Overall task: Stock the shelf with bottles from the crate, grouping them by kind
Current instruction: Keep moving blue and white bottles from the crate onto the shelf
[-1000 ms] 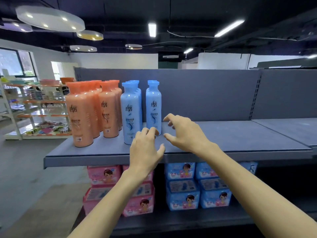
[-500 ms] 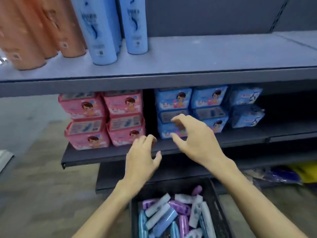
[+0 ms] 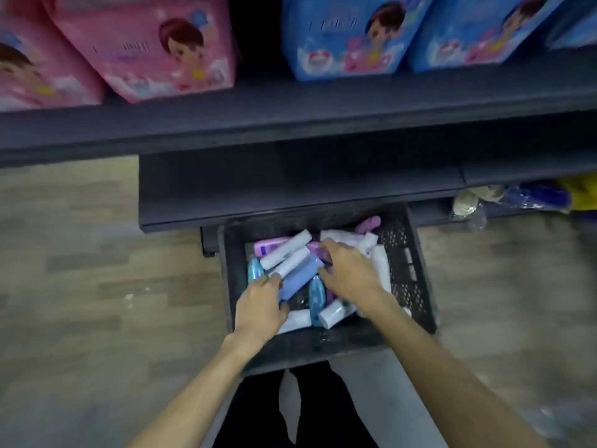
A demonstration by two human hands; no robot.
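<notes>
You're looking straight down into the black crate (image 3: 407,273) on the wooden floor (image 3: 97,286), tucked against the foot of the dark shelf unit (image 3: 290,124). Both your hands are inside it, right among the bottles.

Your left hand (image 3: 261,307) is down at the near left of the pile, fingers curled onto the lower end of a pale blue bottle (image 3: 298,281) that lies slanted across the middle. Whether it's a real grip or just a touch, I cannot tell; the fingertips are blurred. Beside your knuckles a teal bottle (image 3: 255,270) stands against the left wall.

Your right hand (image 3: 350,274) is spread palm down over the centre-right of the heap, fingers loosely bent, covering purple and white bottles. What it has hold of, if anything, is hidden under the palm.

Around your hands: two white bottles (image 3: 286,252) lie side by side, slanted, just above the blue one; a pink bottle (image 3: 268,247) peeks out behind them; a purple bottle (image 3: 368,223) leans against the far wall; another teal bottle (image 3: 316,299) sits between your wrists.

Up on the shelf, pink packs (image 3: 145,50) sit on the left, blue packs (image 3: 349,37) on the right.
</notes>
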